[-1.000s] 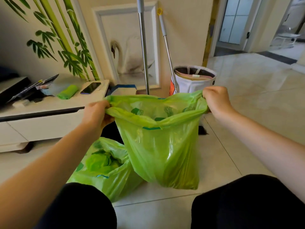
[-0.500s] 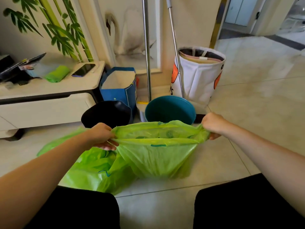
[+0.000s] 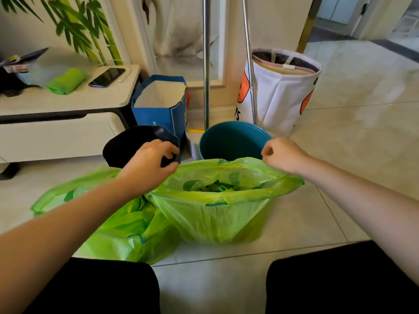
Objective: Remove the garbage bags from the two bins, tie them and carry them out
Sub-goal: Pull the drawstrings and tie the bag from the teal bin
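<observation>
Both green bags are out, untied: one slumped bag (image 3: 118, 223) left of the teal bin (image 3: 233, 141), one upright bag (image 3: 217, 214) just before it. Left hand (image 3: 149, 166) loosely spread, holding nothing; right hand (image 3: 283, 155) curled, its grip unclear.

A translucent lime-green plastic garbage bag (image 3: 217, 214) sits upright on the pale tiled floor with its mouth open and untied, crumpled green waste showing inside and a darker green drawstring band running round its rim. Touching its left side, a second green plastic garbage bag (image 3: 118, 225) lies slumped and flattened, also untied. Just behind them stand the two bins, a black plastic bin (image 3: 131, 143) and a round teal bin (image 3: 231, 141), both without liners.
</observation>
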